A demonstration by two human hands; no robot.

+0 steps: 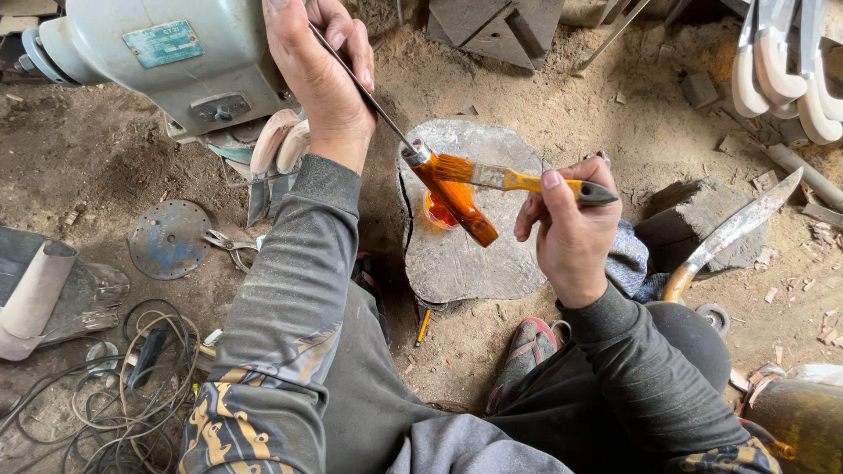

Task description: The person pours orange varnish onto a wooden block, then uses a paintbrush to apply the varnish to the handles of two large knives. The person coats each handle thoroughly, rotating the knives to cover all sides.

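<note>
While our left hand (320,75) grips the knife (413,154) by its bare blade, fingers wrapped tight around the steel, the handle (457,202) hangs free below, so every side of the wood is open to the brush (509,179). It glistens orange, wet with finish. Our right hand (571,233) pinches the brush's yellow shaft between thumb and fingertips, bristles laid against the top of the handle near the metal collar. We hold the work above a flat stone (474,254), right over a small cup (436,213) of the orange liquid, seemingly so drips fall back in. Behind the left hand sits a grinder (176,61); a second knife (738,228) rests on a block to the right, well apart from the wet work.
</note>
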